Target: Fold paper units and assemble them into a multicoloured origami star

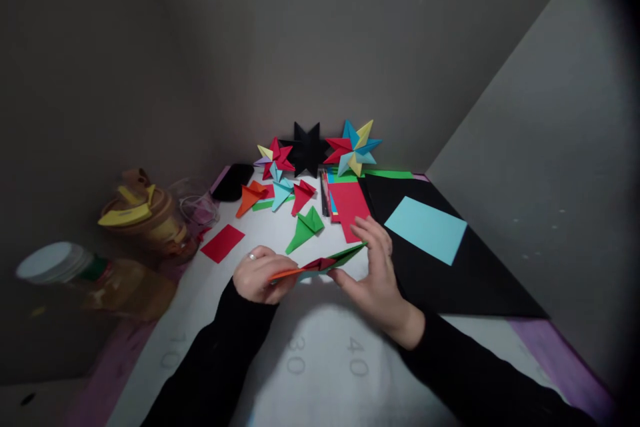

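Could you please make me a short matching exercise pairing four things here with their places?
1. Folded multicoloured paper
2. Light blue sheet
3. Black star
4. White-lidded container

A. On a black sheet
B. At the picture's left side
C. Between the left hand and right hand
D. Between two multicoloured stars

Pairs: 1-C, 2-A, 3-D, 4-B

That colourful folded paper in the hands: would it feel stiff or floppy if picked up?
The folded paper is probably light, being thin sheets. Its layered folds likely stiffen each piece, though it may flex where colours meet. Being slim and pointed, it could crumple easily.
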Demonstrator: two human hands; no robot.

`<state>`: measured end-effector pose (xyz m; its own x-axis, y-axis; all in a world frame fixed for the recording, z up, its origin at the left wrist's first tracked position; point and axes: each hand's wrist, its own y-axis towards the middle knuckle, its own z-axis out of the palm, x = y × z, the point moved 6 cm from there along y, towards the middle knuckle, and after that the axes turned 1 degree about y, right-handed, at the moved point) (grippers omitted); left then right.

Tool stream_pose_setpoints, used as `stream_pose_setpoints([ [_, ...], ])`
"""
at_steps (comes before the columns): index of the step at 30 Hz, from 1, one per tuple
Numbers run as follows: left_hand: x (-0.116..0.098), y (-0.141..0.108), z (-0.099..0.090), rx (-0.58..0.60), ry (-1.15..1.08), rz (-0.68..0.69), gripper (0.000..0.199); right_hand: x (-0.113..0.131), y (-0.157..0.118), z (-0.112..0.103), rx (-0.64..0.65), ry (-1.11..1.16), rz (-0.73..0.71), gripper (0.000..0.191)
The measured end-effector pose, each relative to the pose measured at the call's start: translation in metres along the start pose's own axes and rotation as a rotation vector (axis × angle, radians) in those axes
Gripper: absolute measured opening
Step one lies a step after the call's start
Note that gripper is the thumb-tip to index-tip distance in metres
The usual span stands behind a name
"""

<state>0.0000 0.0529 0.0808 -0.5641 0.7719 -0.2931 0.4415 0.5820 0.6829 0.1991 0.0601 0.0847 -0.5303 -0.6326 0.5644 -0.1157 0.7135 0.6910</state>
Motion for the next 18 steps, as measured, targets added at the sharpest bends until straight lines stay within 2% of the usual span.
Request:
stream_pose_setpoints([
  [2,0.002,-0.001,0.001,-0.038,-0.038,-0.057,0.011,-0.01,0.0,0.003,0.032,0.133,0.117,0.075],
  [3,0.006,-0.002,0.001,-0.062,-0.067,-0.122,0.008,-0.017,0.0,0.009,0.091,0.25,0.206,0.073],
  [5,0.016,-0.007,0.003,-0.098,-0.125,-0.326,0.007,-0.028,-0.004,0.026,0.292,0.528,0.391,0.055],
  [7,0.024,-0.014,0.008,-0.064,-0.181,-0.541,0.014,-0.032,-0.012,0.043,0.5,0.771,0.547,0.037],
  [8,0.026,-0.016,0.011,-0.021,-0.212,-0.619,0.017,-0.031,-0.016,0.049,0.584,0.863,0.606,0.034],
  [10,0.028,-0.019,0.016,0.046,-0.261,-0.716,0.02,-0.028,-0.023,0.056,0.672,0.979,0.688,0.037],
  [12,0.027,-0.02,0.018,0.075,-0.287,-0.758,0.02,-0.025,-0.028,0.06,0.671,1.016,0.736,0.04],
  [18,0.025,-0.024,0.029,0.155,-0.378,-0.847,0.022,-0.012,-0.034,0.065,0.507,1.052,0.777,0.046],
])
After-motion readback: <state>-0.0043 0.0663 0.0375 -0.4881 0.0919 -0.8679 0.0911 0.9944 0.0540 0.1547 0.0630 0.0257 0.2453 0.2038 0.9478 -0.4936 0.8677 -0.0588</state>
